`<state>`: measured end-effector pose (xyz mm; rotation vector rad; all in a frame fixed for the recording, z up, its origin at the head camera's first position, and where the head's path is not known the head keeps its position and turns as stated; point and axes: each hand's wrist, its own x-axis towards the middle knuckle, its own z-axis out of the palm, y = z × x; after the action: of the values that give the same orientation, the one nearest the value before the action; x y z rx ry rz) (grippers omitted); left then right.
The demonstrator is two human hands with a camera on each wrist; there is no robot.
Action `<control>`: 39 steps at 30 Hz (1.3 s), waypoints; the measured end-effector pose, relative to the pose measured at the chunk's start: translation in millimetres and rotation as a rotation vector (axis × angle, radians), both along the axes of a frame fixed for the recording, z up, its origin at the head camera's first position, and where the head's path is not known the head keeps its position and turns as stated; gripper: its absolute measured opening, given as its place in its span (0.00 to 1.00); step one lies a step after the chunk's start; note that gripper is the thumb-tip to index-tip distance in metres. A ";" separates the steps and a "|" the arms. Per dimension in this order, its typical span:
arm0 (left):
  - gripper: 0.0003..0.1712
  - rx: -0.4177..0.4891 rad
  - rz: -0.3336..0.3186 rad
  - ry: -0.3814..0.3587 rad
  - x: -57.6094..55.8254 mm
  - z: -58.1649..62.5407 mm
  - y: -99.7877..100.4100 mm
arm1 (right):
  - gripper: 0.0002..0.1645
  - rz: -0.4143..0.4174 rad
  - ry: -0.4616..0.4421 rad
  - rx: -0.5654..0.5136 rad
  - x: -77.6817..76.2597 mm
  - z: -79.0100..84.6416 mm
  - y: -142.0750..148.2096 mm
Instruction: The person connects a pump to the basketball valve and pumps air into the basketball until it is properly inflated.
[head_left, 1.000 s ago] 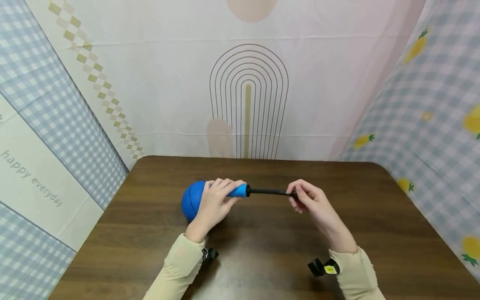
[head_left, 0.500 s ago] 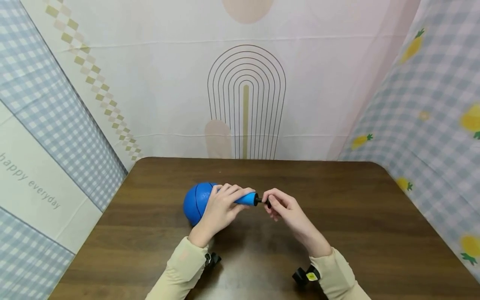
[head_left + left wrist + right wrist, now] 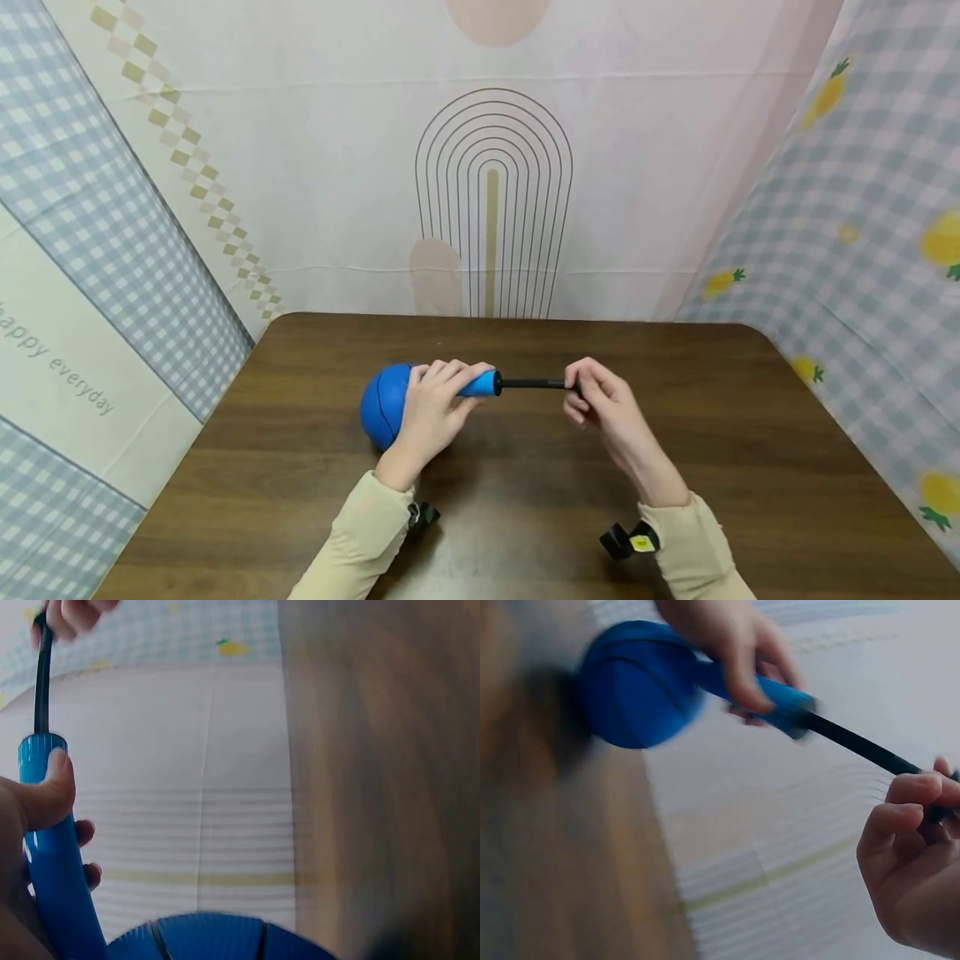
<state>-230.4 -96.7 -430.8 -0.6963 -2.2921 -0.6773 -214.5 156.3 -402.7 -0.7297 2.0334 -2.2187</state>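
A blue ball (image 3: 381, 408) with dark seam lines sits at the left end of a blue hand pump (image 3: 478, 383). My left hand (image 3: 431, 408) wraps round the pump's barrel, thumb along its near side in the left wrist view. From the barrel's right end a long stretch of black pump rod (image 3: 532, 383) sticks out. My right hand (image 3: 611, 408) pinches the black handle at the rod's far end; the fingers hide most of that handle. In the right wrist view the ball (image 3: 639, 686) and barrel (image 3: 784, 705) line up with the rod. Where pump meets ball is behind my left hand.
Under both hands lies a dark brown wooden table (image 3: 510, 517) with rounded far corners. Behind it hangs a pale printed cloth (image 3: 337, 183), with checked cloths at the left and right sides. Each wrist carries a small black camera (image 3: 618, 542).
My right hand first pushed the rod in toward the barrel, then drew it back out to the right. The left hand, pump barrel and ball shifted slightly right, then back left.
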 end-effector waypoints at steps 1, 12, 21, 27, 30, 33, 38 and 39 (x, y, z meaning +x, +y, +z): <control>0.24 -0.003 0.008 0.005 1.8 -0.7 3.8 | 0.17 -0.003 -0.016 0.002 -0.5 -3.7 -5.3; 0.23 -0.008 -0.059 -0.009 10.6 -0.4 19.0 | 0.19 0.013 -0.030 0.127 1.3 -19.7 -28.4; 0.24 0.027 0.004 -0.079 3.4 5.7 0.0 | 0.17 -0.052 -0.036 0.016 0.2 1.9 -0.2; 0.25 0.022 0.009 -0.036 3.4 0.8 3.3 | 0.17 -0.075 -0.032 -0.063 0.7 -2.2 -6.4; 0.25 0.001 -0.004 -0.015 6.4 -2.0 11.8 | 0.18 -0.046 -0.069 -0.039 1.7 -11.7 -21.9; 0.24 -0.022 -0.024 -0.004 8.8 -4.1 17.9 | 0.19 -0.007 -0.094 -0.001 3.1 -20.6 -34.1; 0.23 -0.029 -0.055 -0.016 8.8 -3.3 18.1 | 0.18 0.000 -0.081 0.047 3.2 -23.2 -36.2; 0.24 -0.027 -0.063 -0.024 8.2 -2.8 16.9 | 0.18 -0.006 -0.080 0.060 2.8 -22.0 -34.7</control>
<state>-222.2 -79.8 -433.6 -0.7800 -2.3128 -0.6886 -211.7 121.6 -424.7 -0.6202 2.0571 -2.1426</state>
